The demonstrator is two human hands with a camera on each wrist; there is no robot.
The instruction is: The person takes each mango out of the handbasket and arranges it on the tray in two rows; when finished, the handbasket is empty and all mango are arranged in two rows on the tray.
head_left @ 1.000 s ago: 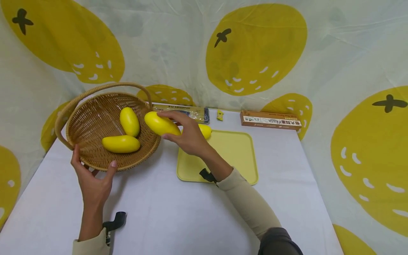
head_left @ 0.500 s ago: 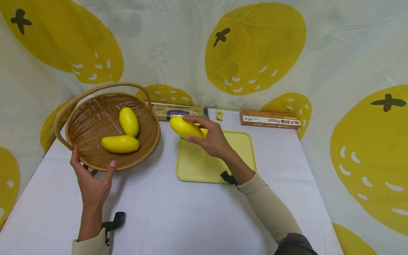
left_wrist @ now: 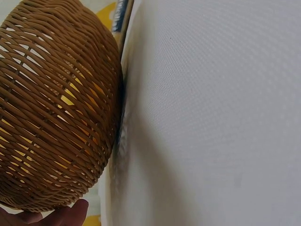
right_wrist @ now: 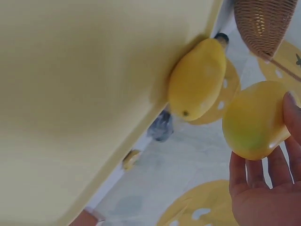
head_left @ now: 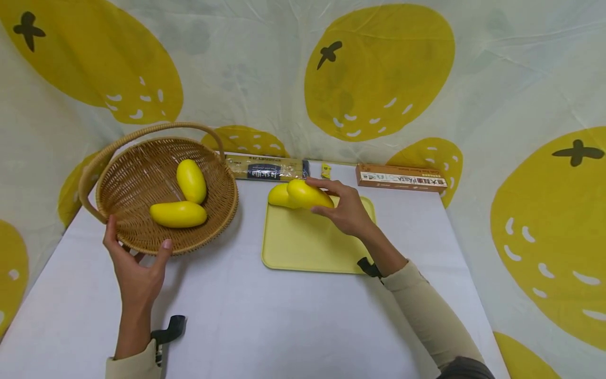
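My left hand (head_left: 139, 276) holds the near rim of a brown wicker basket (head_left: 128, 184), thumb and fingers spread along it. The basket tilts, its inside facing me; two yellow mangoes lie in it, one upright mango (head_left: 191, 181) and one sideways mango (head_left: 178, 215). Its woven underside (left_wrist: 56, 103) fills much of the left wrist view. Above the pale yellow tray (head_left: 307, 242), my right hand (head_left: 349, 210) grips another mango (head_left: 310, 195) between thumb and fingers. Behind it, partly hidden, a mango (head_left: 279, 196) lies at the tray's back left; the right wrist view shows the two apart.
Along the back of the white-covered table (head_left: 236, 316) lie a spaghetti packet (head_left: 267, 168), a small yellow wrapped piece (head_left: 326, 170) and a brown pasta box (head_left: 402, 178). A fruit-patterned curtain (head_left: 265, 68) hangs behind and at both sides. The basket handle (head_left: 156, 128) arches upward.
My right hand has carried its mango rightward, from beside the basket's right rim to over the tray. My left hand and the basket have stayed almost still.
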